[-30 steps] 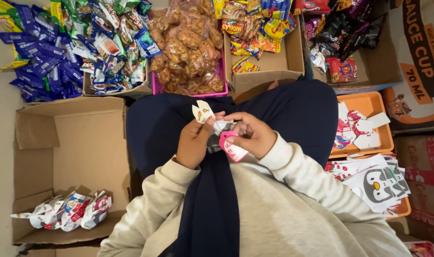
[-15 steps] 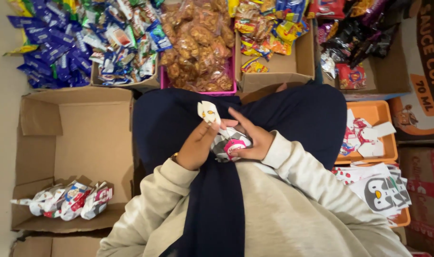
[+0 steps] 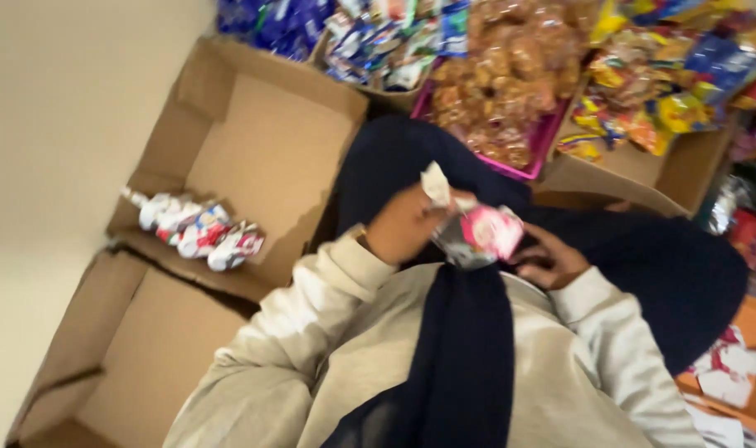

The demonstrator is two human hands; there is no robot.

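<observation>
**Small foil snack packet held over the lap**

Pinched in left hand [image 3: 403,226] at the crimped white end; snack packet [image 3: 476,232] over the dark lap, right hand [image 3: 552,261] loosely curled just beside, touching unclear. Probably light, soft, crinkly, slippery foil; best gripped at the flat seal. Long axis tilted, white end up-left, pink end lower-right.

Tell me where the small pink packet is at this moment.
In the head view, the pink packet is at the middle, held between the left hand and the right hand above the lap, just below the pink tray of brown snacks.
</observation>
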